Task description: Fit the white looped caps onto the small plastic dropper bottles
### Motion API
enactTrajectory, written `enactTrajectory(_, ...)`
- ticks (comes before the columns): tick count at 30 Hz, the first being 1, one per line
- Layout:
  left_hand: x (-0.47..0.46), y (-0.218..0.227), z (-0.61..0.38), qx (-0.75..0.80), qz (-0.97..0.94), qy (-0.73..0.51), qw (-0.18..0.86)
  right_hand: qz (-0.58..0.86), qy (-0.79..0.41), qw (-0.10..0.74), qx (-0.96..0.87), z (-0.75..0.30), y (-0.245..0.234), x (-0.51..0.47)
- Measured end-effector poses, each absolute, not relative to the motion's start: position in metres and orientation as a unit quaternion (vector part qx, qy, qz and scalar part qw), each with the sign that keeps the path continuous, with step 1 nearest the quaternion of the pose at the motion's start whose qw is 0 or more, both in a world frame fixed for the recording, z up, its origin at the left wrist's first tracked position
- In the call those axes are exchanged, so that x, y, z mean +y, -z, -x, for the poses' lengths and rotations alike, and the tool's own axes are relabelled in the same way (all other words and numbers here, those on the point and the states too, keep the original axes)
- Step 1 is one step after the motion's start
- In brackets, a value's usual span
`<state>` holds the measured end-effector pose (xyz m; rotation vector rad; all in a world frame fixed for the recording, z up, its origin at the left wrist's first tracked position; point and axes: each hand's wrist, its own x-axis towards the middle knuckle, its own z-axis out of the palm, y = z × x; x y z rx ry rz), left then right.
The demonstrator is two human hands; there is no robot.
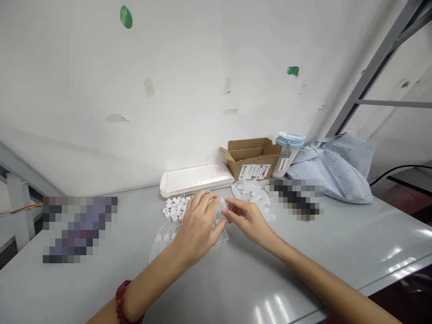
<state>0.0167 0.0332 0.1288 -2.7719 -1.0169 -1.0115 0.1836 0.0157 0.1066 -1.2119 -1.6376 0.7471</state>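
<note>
My left hand (201, 222), with a red bead bracelet on its wrist, has its fingers closed at a small translucent white plastic piece (223, 204). From the other side, my right hand (249, 220) pinches the same piece between thumb and fingers. Its lower part is partly hidden by the fingers. Left of my hands is a pile of small white caps (173, 208). Several translucent flat tubes with thin white cords (160, 245) lie in a row, partly under my left hand and forearm. Behind my right hand, loose translucent pieces (253, 191) are heaped.
A stack of flat white cartons (197, 177) rests against the wall, beside an open cardboard box (251, 159). Further right stand a blue-lidded cup (286, 155) and a light blue cloth bag (337, 171). Blurred items lie on the grey table (216, 292) at both sides.
</note>
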Motion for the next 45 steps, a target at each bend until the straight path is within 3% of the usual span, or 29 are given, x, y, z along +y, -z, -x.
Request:
enactTrajectory(11,0.033,-0.116,-0.023,-0.311,0.886,0.332,0.089,0.528,-0.31,0.456,-0.646,-0.184,-0.105,0.016)
enactTrajectory(29,0.021,-0.105,-0.036,-0.388,0.866,0.294,-0.116,0.557,-0.169,0.315,-0.75,-0.202,-0.124,0.021)
enactTrajectory(35,0.019,-0.106,-0.035,-0.394,0.889,0.198,-0.127,0.574,-0.193,0.236,-0.76,-0.204,-0.118,0.022)
enactTrajectory(45,0.019,-0.111,-0.033,-0.407,0.882,0.158,-0.175,0.563,-0.234,0.241,-0.755,-0.199,-0.113,0.019)
